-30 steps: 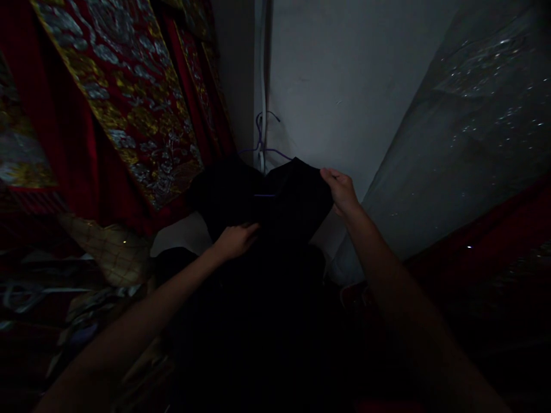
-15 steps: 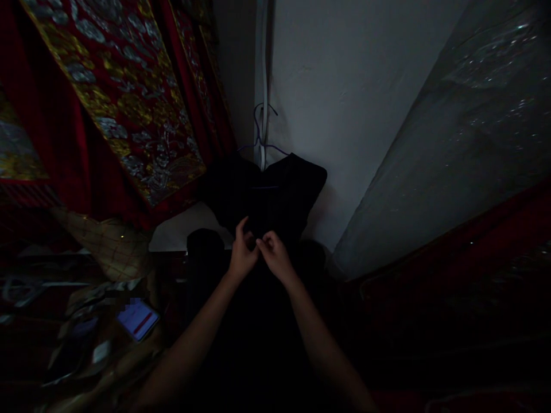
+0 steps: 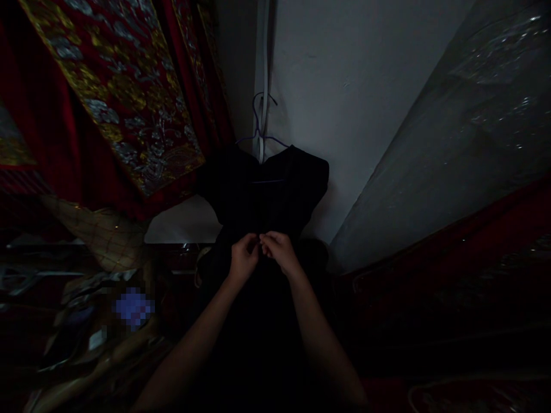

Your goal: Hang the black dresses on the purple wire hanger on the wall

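A black short-sleeved garment (image 3: 303,178) hangs on a thin purple hanger (image 3: 258,133) against the wall. My left hand (image 3: 244,257) is in front of it at about waist height, thumb and forefinger pinched together. Close beside it, my right hand (image 3: 279,252) is closed too, its fingertips almost meeting those of the left. It is too dark to make out what lies between the fingers. The lower part of the garment merges into shadow between my forearms.
Red cloth with gold and silver embroidery (image 3: 142,103) hangs at the left. Below it are a checked bundle (image 3: 107,235) and a lit screen (image 3: 133,308), blurred out. Clear plastic sheeting (image 3: 430,155) slants down the right over dark red fabric.
My left forefinger, raised before, has curled down to the thumb. A dark rounded shape left of my hands is no longer there. The view has shifted slightly.
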The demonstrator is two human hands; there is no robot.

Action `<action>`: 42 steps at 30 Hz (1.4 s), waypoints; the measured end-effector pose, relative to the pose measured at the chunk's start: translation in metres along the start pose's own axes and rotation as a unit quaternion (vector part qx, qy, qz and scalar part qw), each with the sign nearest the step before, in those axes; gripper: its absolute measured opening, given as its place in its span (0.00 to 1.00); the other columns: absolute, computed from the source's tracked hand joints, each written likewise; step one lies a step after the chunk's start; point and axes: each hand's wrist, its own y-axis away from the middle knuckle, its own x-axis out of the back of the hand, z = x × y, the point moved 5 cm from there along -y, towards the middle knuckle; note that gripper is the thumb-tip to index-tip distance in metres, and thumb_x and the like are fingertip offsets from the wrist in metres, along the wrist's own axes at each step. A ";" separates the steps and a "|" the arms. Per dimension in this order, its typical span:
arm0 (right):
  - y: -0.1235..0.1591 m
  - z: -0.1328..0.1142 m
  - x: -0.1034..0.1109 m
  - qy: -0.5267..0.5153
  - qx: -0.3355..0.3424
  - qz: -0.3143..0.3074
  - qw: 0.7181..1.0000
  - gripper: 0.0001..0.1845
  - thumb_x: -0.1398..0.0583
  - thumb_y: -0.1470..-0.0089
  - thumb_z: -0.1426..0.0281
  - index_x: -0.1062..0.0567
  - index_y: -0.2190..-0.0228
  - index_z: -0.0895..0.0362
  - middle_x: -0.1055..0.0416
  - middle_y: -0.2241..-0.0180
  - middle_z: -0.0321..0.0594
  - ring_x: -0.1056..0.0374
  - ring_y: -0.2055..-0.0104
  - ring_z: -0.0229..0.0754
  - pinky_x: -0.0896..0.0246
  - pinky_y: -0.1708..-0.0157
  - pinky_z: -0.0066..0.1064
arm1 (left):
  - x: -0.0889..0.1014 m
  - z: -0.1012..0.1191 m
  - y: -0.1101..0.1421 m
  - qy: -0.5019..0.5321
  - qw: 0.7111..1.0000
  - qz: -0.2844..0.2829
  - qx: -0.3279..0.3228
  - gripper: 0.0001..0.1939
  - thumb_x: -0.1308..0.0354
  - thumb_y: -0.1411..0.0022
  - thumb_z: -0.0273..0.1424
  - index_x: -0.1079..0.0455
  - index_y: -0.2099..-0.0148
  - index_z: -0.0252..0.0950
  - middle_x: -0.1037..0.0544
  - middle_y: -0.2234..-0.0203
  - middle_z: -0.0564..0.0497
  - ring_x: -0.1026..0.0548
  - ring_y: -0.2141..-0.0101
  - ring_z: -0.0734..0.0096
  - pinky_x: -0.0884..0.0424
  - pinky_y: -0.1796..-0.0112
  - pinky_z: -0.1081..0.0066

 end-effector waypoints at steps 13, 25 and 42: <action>-0.094 -0.171 0.028 -0.114 0.132 0.102 0.979 0.15 0.36 0.46 0.62 0.30 0.78 0.58 0.36 0.83 0.30 0.44 0.84 0.27 0.55 0.85 0.20 | -0.040 -0.007 -0.002 -0.094 0.985 -0.137 -0.048 0.08 0.48 0.40 0.19 0.32 0.65 0.37 0.24 0.70 0.47 0.25 0.67 0.64 0.29 0.63 0.66; -0.065 -0.173 0.028 -0.090 0.164 0.062 0.980 0.20 0.38 0.45 0.53 0.32 0.76 0.55 0.40 0.84 0.28 0.45 0.84 0.29 0.52 0.84 0.22 | 0.043 0.151 -0.146 -0.126 0.952 0.006 -0.277 0.10 0.47 0.31 0.30 0.29 0.49 0.36 0.24 0.62 0.48 0.26 0.61 0.68 0.32 0.58 0.69; -0.055 -0.129 0.012 -0.096 0.136 -0.031 0.985 0.18 0.43 0.41 0.52 0.28 0.70 0.53 0.34 0.82 0.33 0.41 0.81 0.36 0.50 0.81 0.28 | 0.074 0.202 -0.137 -0.198 0.949 -0.053 -0.240 0.06 0.46 0.30 0.29 0.28 0.60 0.37 0.25 0.66 0.50 0.26 0.63 0.68 0.32 0.62 0.70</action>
